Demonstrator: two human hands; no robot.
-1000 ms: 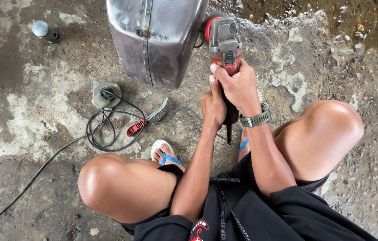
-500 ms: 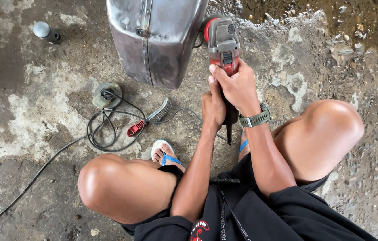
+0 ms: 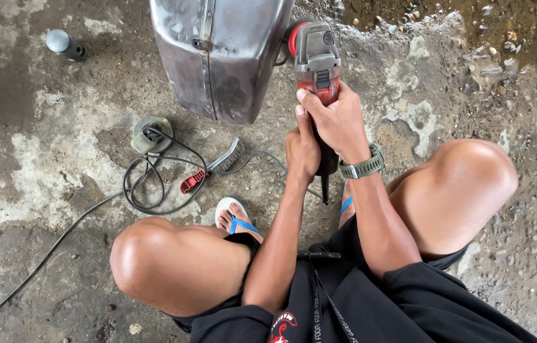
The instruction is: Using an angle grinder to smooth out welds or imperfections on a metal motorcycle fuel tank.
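Note:
I squat on a concrete floor and hold a red and grey angle grinder with both hands. My right hand, with a green watch at the wrist, grips the grinder's body from above. My left hand wraps the rear handle just below it. The grinder's head rests against the right side of a bare grey metal tank that stands in front of me. The disc itself is hidden behind the tool.
A wire brush with a red handle lies on the floor by a coiled black cable and a round plug socket. A small spray can lies far left. Gravel and wet ground lie at the top right.

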